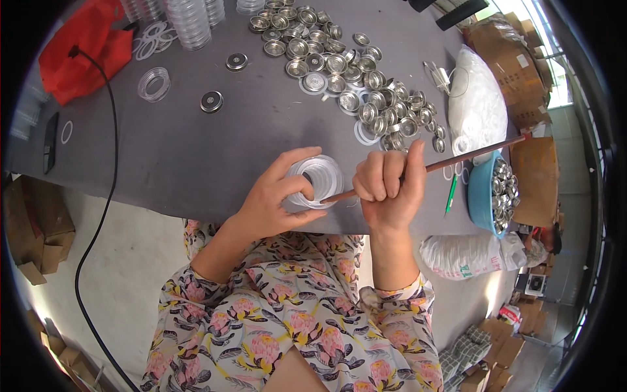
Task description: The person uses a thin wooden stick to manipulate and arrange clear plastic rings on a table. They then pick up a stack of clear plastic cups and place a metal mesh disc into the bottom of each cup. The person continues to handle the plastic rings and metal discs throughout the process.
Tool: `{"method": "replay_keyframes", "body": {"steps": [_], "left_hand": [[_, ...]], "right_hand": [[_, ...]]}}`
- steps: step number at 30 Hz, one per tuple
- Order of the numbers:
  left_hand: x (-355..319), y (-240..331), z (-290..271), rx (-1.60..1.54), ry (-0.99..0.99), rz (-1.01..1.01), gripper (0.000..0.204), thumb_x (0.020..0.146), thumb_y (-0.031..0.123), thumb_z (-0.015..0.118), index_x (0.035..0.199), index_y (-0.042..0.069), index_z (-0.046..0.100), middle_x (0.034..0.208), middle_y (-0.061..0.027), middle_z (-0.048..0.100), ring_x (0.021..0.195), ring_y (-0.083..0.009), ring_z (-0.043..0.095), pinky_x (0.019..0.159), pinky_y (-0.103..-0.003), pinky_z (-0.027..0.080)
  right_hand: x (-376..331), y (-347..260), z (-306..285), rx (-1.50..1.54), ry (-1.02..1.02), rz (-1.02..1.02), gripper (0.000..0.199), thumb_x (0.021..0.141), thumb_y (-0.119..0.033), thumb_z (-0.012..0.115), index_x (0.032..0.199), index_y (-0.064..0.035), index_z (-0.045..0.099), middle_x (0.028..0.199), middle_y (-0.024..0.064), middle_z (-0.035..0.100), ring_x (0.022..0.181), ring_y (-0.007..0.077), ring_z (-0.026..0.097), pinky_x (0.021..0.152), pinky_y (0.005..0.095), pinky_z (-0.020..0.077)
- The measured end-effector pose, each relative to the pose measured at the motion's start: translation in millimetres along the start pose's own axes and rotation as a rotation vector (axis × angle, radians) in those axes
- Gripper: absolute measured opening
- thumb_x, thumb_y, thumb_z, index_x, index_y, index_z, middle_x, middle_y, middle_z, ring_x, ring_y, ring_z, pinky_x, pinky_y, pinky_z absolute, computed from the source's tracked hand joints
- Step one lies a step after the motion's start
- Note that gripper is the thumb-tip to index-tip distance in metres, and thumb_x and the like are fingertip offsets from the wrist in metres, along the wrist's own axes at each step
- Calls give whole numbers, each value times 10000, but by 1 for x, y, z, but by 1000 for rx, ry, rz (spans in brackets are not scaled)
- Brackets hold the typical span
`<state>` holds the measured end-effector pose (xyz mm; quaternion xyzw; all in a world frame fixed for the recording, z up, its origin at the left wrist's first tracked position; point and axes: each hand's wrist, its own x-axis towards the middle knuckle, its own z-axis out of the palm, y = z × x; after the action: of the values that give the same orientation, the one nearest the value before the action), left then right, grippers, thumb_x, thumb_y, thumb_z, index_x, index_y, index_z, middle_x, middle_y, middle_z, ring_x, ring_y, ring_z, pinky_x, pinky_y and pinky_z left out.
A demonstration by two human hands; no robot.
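Close to the table's near edge, my left hand [279, 194] is closed round a clear round plastic piece [327, 171], thumb and fingers gripping its rim. It looks like a short open cylinder with a white ring in it. A long thin brown stick [467, 155] is clenched in my right hand [393, 181], thumb raised. The stick slants up to the right, and its lower tip meets the plastic piece's near right rim; whether it is inside cannot be made out. Beyond my hands lies a spread of small metal cups [336, 64], with white rings among them.
A blue basin [482, 196] of metal cups stands at the right edge beside a green pen [451, 195] and a white bag [477, 98]. Clear plastic stacks [187, 26], a red cloth [85, 49] and a black cable [113, 130] are at left. Two metal caps [211, 102] lie mid-table.
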<state>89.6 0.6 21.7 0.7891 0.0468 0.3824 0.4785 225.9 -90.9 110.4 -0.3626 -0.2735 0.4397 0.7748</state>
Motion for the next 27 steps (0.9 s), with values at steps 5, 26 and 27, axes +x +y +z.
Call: {"method": "replay_keyframes", "body": {"steps": [5, 26, 27], "left_hand": [[1, 4, 3, -107, 37, -108, 529, 555, 103, 813, 971, 82, 486, 1226, -187, 454, 1145, -310, 459, 940, -388, 375], [4, 4, -1, 29, -11, -63, 462, 535, 142, 823, 884, 93, 523, 1210, -159, 470, 1139, -297, 457, 999, -454, 299], [3, 4, -2, 49, -20, -50, 419, 534, 149, 823, 829, 97, 531, 1209, -156, 474, 1136, -297, 459, 1002, -468, 290]], "right_hand": [[-2, 11, 3, 76, 1, 1, 599, 964, -420, 227, 453, -112, 285, 445, 21, 314, 390, 92, 183, 370, 239, 163], [0, -5, -9, -100, -68, -29, 601, 969, -400, 188, 444, -122, 276, 444, 17, 325, 389, 97, 198, 384, 235, 190], [-2, -4, -11, -70, -64, -38, 601, 969, -403, 189, 445, -122, 277, 444, 17, 323, 387, 97, 193, 381, 236, 186]]}}
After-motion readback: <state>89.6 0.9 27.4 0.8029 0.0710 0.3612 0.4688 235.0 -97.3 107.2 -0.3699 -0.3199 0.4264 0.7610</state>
